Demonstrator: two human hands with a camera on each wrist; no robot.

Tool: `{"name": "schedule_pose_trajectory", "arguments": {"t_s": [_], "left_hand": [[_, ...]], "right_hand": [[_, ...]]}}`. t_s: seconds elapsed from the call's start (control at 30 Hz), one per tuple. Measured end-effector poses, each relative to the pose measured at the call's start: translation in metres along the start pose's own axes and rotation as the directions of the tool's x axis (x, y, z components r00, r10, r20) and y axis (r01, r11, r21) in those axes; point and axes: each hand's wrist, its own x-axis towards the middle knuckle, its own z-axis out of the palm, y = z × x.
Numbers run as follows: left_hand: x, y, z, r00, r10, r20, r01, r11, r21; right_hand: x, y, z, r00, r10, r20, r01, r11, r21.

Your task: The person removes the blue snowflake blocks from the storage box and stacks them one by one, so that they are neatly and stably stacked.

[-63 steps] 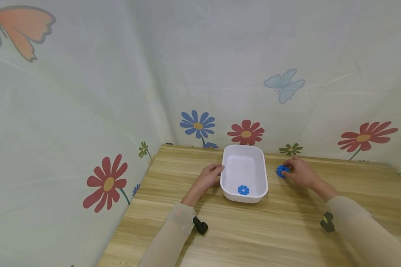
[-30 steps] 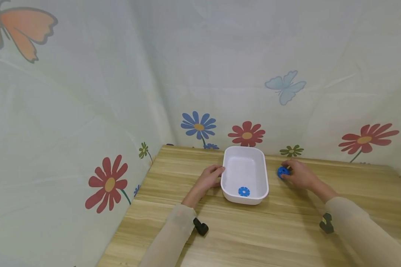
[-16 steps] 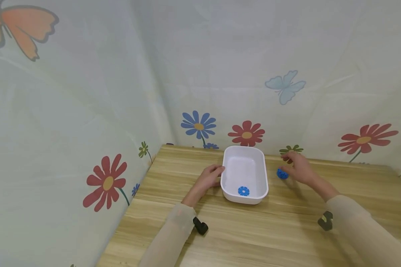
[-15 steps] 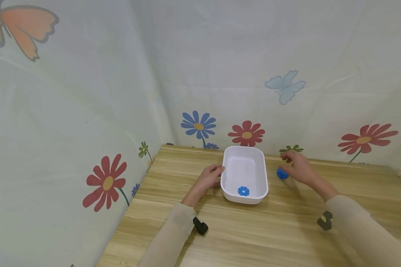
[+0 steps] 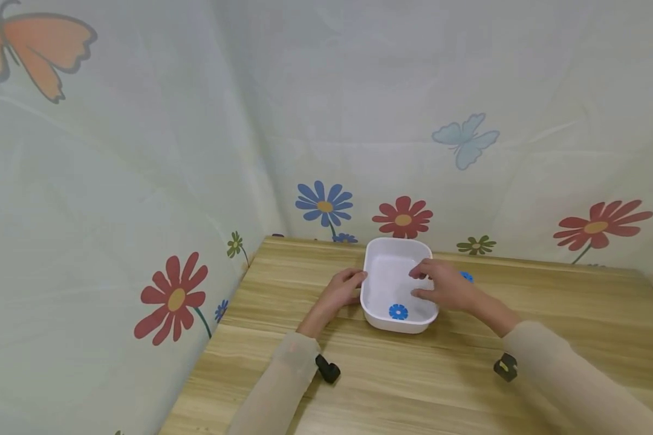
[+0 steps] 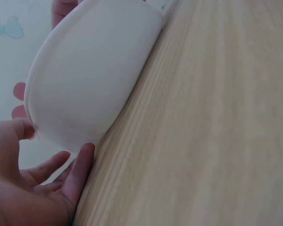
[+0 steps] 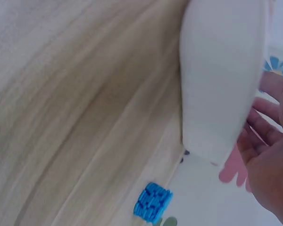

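Note:
A white plastic tray (image 5: pixel 397 266) stands on the table with one blue notched disc (image 5: pixel 398 312) lying inside at its near end. My left hand (image 5: pixel 341 291) holds the tray's left side; in the left wrist view, the thumb meets the rim and the fingers lie low by the wall. Over the tray's right side reaches my right hand (image 5: pixel 441 287), its thumb and fingers apart and no object visible between them. A stack of blue notched discs (image 7: pixel 153 203) sits on the table right of the tray, mostly covered by my right hand in the head view.
The wood-grain table (image 5: pixel 413 380) ends at the back against a pale curtain (image 5: pixel 359 109) printed with flowers and butterflies. Another stretch of curtain hangs along the left side. A dark wrist mount (image 5: pixel 327 368) sits on the left sleeve, and a similar one on the right.
My right hand has left the blue disc stack and moved left over the tray. The stack stays on the table. My left hand and the tray have hardly moved.

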Motion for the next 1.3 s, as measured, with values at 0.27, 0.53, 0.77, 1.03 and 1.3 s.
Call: {"name": "schedule_pose_trajectory", "arguments": {"t_s": [0.27,0.53,0.77,1.03,1.3], "left_hand": [[-0.001,0.002,0.000,1.000,0.002,-0.001,-0.002,1.000,-0.012],[-0.001,0.004,0.000,1.000,-0.016,-0.003,0.016,1.000,-0.005],[-0.001,0.004,0.000,1.000,-0.022,0.002,0.022,1.000,-0.016],[0.001,0.001,0.001,1.000,0.003,0.001,-0.003,1.000,0.001],[0.001,0.002,-0.001,1.000,-0.006,-0.001,0.006,1.000,0.016]], "right_hand": [[0.010,-0.012,0.014,0.986,0.011,0.169,-0.014,1.000,0.019],[0.015,-0.015,0.018,0.979,0.045,0.200,-0.057,0.997,0.054],[0.017,-0.022,0.019,0.974,0.045,0.223,-0.057,0.997,0.046],[0.017,-0.028,0.021,0.967,0.011,0.253,-0.019,0.999,0.029],[0.018,-0.028,0.029,0.969,-0.025,0.247,0.037,0.998,-0.041]]}}
